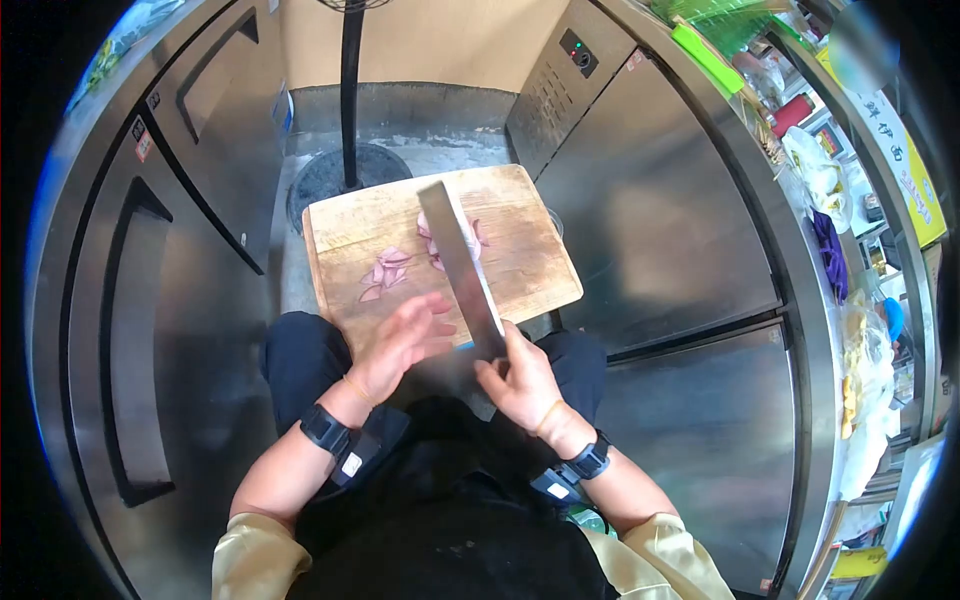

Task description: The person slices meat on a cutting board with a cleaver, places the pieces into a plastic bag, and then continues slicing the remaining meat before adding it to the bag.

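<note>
A wooden cutting board (350,225) lies in front of me, just beyond my knees. Thin pink-purple slices (385,270) are scattered on its left half, and more pieces (481,233) lie near the middle, partly hidden behind the blade. My right hand (525,378) is wrapped round the handle end of a cleaver (460,255), whose broad blade is raised over the board and points away from me. To the left of the blade, my left hand (402,345) hovers near the board's front edge, fingers apart and slightly blurred, holding nothing.
Steel cabinets (670,220) stand on the right, with more cabinet doors (200,330) on the left. Behind the board, a black pole rises from a round base (380,165). Bags and goods crowd a counter (815,330) at the far right.
</note>
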A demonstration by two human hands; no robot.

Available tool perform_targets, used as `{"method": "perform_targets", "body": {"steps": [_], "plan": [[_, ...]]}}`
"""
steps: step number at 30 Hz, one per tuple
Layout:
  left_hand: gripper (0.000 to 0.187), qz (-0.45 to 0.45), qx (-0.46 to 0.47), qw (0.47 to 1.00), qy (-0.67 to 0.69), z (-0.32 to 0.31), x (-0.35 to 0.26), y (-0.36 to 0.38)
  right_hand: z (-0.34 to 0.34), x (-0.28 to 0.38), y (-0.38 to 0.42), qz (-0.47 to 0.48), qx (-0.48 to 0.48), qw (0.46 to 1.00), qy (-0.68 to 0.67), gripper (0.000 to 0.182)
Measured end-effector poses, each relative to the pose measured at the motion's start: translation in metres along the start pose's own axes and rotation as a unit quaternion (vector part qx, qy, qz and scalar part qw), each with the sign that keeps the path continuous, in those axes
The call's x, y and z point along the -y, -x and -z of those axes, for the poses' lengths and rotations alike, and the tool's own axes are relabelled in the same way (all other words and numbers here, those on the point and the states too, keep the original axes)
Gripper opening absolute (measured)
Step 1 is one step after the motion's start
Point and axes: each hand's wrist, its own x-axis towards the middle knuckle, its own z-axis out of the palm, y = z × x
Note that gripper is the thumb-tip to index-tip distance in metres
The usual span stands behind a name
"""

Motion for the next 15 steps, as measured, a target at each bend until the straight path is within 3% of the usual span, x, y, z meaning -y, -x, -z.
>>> {"method": "perform_targets", "body": {"steps": [4,5,9,12,15], "plan": [[0.057,-0.096,0.001,0.994,-0.052,-0.001,0.001,0.0,-0.018,0.031,-0.014,0.101,0.011,0.987,0.122,0.062],[0.054,-0.115,-0.034,0.989,-0.082,0.007,0.002,-0.001,-0.022,0.031,-0.019,0.104,0.02,0.988,0.109,0.061],[0.045,-0.104,-0.05,0.993,0.006,0.006,-0.026,0.003,-0.047,0.027,-0.031,0.087,0.036,0.99,0.105,0.06],[0.04,-0.112,-0.142,0.981,-0.067,0.007,-0.029,-0.004,-0.064,0.032,-0.043,0.099,0.026,0.985,0.138,0.058],[0.032,-0.163,-0.196,0.967,0.015,0.042,-0.025,-0.028,-0.069,0.041,-0.058,0.182,-0.006,0.973,0.145,0.048]]}}
